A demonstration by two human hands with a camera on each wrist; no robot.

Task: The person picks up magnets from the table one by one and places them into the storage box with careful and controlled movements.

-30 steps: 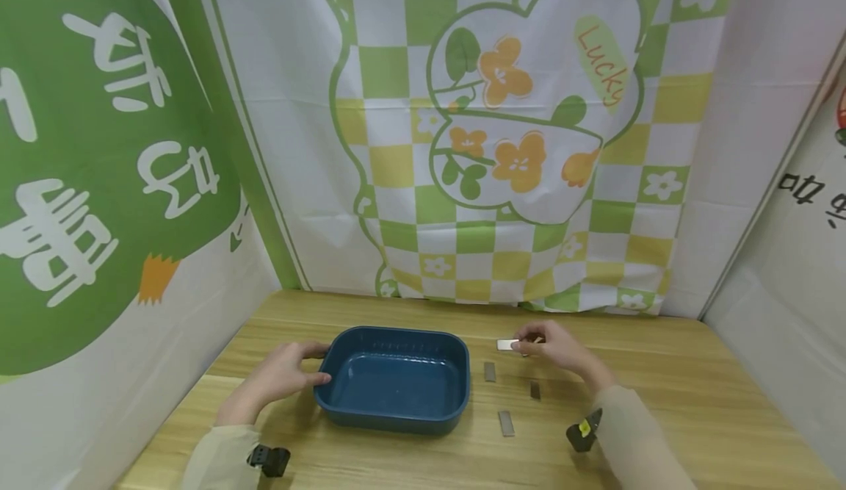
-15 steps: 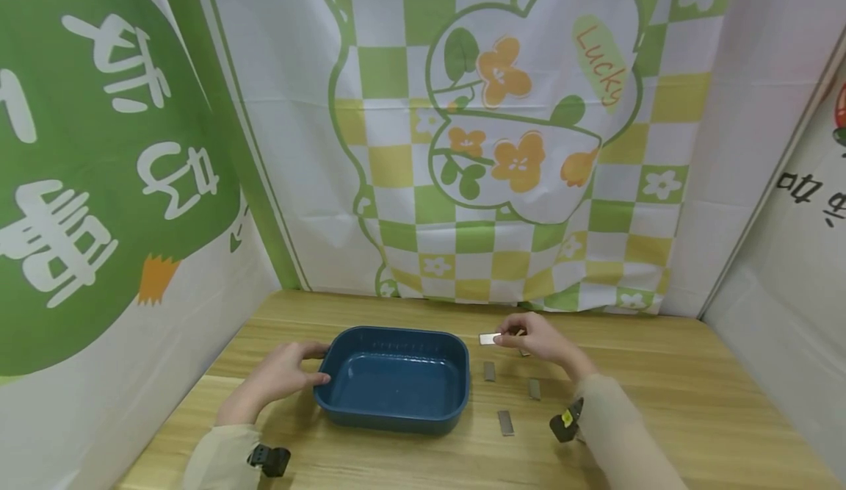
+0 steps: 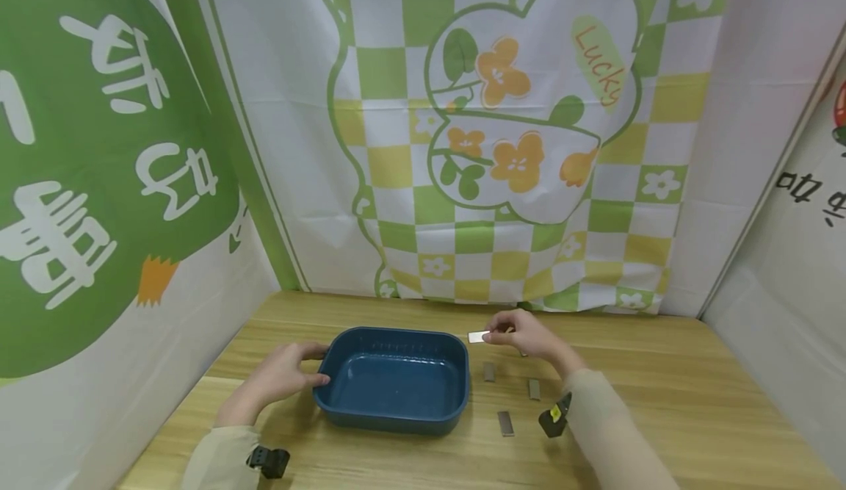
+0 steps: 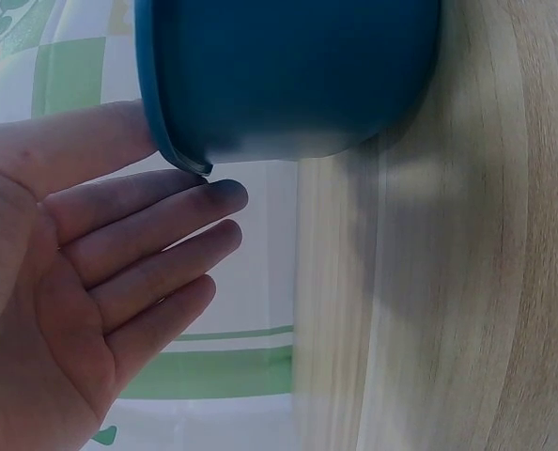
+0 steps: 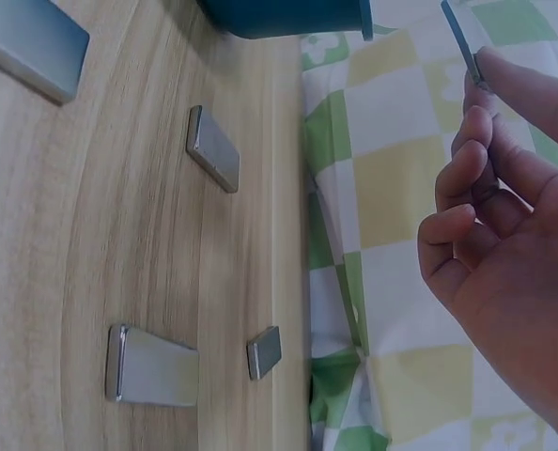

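In the head view, my left hand [image 3: 280, 374] holds the left end of an empty blue tub [image 3: 393, 424]. The left wrist view has the thumb and index finger meeting at the tub's rim [image 4: 157, 113], other fingers nearly straight below. My right hand [image 3: 525, 334] pinches a small silver rectangular plate [image 3: 476, 337] between thumb and index finger, just beyond the tub's far right corner. Edge-on in the right wrist view, this plate [image 5: 458, 36] looks thin; the hand's other fingers curl loosely.
Several similar grey metal pieces lie right of the tub, among them a near one [image 3: 505, 424], a middle one [image 3: 489, 371] and a right one [image 3: 534, 389]. Another [image 3: 524, 352] is partly hidden under the right hand. A patterned curtain [image 3: 476, 255] hangs behind the wooden table [image 3: 370, 468].
My right hand has moved left with the silver plate, from above the pieces toward the tub's far right corner. The left hand and tub hold their place.
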